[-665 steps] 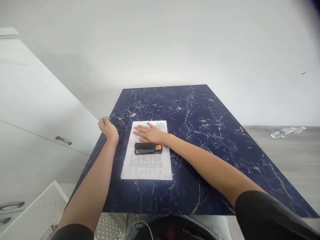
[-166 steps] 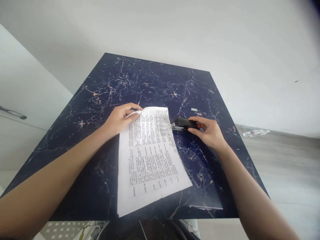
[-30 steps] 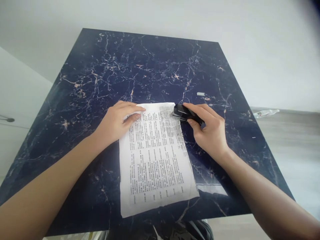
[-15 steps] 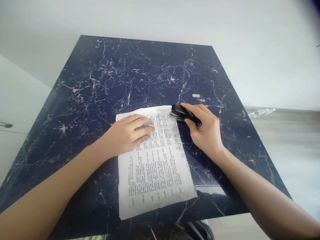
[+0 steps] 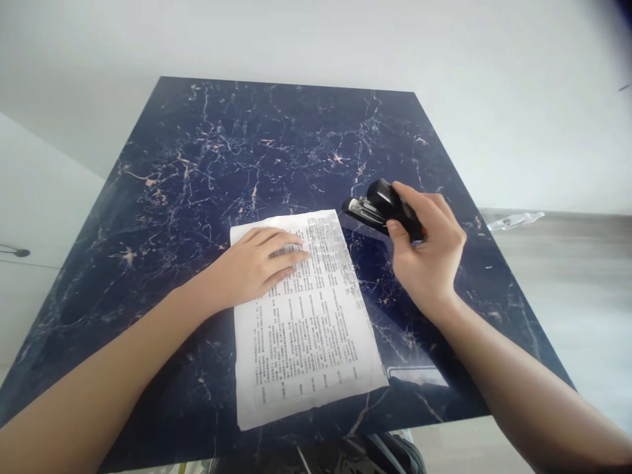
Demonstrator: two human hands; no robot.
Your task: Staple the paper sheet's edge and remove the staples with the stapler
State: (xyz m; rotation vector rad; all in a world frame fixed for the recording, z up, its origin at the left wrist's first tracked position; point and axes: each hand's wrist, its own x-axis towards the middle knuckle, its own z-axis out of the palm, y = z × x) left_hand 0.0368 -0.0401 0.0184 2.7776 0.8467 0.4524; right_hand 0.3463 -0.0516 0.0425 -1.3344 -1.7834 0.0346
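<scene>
A printed sheet of paper [image 5: 306, 329] lies on the dark blue marbled table [image 5: 222, 158]. My left hand [image 5: 257, 263] rests flat on its upper left part, fingers stretched out. My right hand [image 5: 427, 250] is closed round a black stapler [image 5: 380, 204] with a touch of orange at its rear. The stapler is held above the table, just right of the paper's top right corner, its metal jaw pointing left.
White wall lies behind the table. A white cabinet [image 5: 29, 217] with a dark handle [image 5: 14, 251] stands at the left. Grey floor at the right carries a clear plastic bottle [image 5: 516, 219]. The table's near edge runs along the bottom.
My right hand has lifted the stapler off the paper's top right corner and drawn it a little to the right. My left hand stays flat on the sheet.
</scene>
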